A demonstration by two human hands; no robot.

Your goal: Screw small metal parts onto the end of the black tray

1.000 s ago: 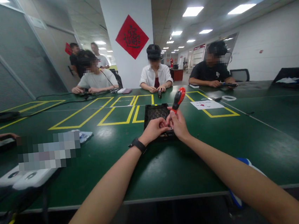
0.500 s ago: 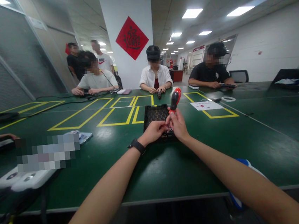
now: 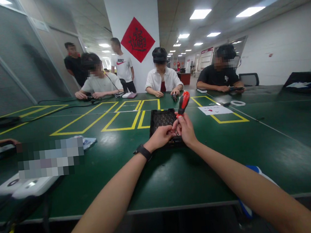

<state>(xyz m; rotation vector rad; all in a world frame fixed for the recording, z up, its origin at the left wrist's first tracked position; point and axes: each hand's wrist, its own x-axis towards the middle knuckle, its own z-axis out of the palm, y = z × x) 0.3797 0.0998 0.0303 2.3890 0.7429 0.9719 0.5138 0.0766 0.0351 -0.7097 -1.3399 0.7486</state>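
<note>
A screwdriver [image 3: 184, 102] with a red and black handle points up and leans a little to the right. My right hand [image 3: 187, 131] holds it low, near where the handle meets the shaft. Beside it, my left hand [image 3: 161, 136] has its fingertips pinched close to the shaft's lower end; whatever they grip is too small to make out. Both hands are over a shallow black tray [image 3: 156, 117] with a patterned bottom, which lies on the green table [image 3: 162, 185]. My hands hide the tray's near part.
A white device [image 3: 32, 185] with cables lies at left, near another person's hand [image 3: 8, 142]. A printed sheet [image 3: 215, 110] and a white ring [image 3: 238, 103] lie to the right. Several people sit or stand across the table. A blue and white object [image 3: 255, 171] is partly behind my right forearm.
My hands and the screwdriver hardly move. Across the table, the standing person in the white shirt has moved right, and the seated person's hands in the middle have come apart.
</note>
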